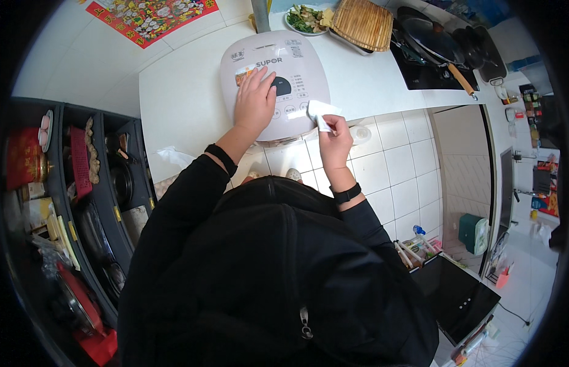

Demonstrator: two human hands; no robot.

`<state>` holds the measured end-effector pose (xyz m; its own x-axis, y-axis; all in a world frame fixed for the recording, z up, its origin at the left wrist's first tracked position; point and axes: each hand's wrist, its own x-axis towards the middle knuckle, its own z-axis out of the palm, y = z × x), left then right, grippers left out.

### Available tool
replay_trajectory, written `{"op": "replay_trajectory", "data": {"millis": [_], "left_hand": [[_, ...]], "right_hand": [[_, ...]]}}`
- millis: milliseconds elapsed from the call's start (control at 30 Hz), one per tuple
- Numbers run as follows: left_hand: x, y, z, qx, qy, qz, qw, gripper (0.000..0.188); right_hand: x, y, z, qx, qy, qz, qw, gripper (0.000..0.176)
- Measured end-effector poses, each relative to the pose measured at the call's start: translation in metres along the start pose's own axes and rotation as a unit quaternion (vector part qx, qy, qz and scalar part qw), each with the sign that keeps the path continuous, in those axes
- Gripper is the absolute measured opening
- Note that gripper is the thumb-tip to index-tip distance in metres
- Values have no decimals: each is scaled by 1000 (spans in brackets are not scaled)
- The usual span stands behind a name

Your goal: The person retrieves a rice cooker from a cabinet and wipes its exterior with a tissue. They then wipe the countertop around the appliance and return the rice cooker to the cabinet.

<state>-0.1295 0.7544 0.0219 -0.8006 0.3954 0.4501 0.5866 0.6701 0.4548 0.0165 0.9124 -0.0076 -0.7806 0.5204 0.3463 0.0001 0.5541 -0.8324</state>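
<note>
A pale pinkish SUPOR rice cooker stands at the counter's front edge, its lid down. My left hand rests flat on that lid, beside the dark display, with its fingers spread a little. A small picture sticker is partly covered by those fingers. Between the thumb and fingers of my right hand is a folded white tissue or cloth. It touches the lid's front right edge, near the printed buttons.
A plate of vegetables and a bamboo mat sit behind on the white counter. Right of them, a lidded pan is on the black cooktop. Dark shelves line the left; a black-topped unit stands lower right.
</note>
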Motion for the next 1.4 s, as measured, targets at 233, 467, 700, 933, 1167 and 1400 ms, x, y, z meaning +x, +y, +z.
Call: {"op": "replay_trajectory", "data": {"millis": [233, 467, 700, 933, 1167, 1400], "left_hand": [[1, -1, 3, -2, 10, 1, 1000, 33], [2, -3, 3, -6, 7, -3, 1000, 33], [5, -13, -2, -249, 9, -104, 963, 31], [13, -9, -23, -523, 3, -242, 818, 39], [11, -11, -26, -585, 35, -263, 767, 41], [0, -8, -12, -293, 89, -136, 942, 46]], "right_hand": [[-6, 4, -4, -27, -37, -165, 985, 26], [-4, 4, -2, -8, -144, -231, 962, 38], [8, -13, 19, -15, -132, -371, 919, 45], [28, -16, 23, -58, -98, -233, 966, 46], [47, -38, 26, -47, -89, -121, 987, 41], [57, -60, 25, -145, -251, -211, 934, 52]]}}
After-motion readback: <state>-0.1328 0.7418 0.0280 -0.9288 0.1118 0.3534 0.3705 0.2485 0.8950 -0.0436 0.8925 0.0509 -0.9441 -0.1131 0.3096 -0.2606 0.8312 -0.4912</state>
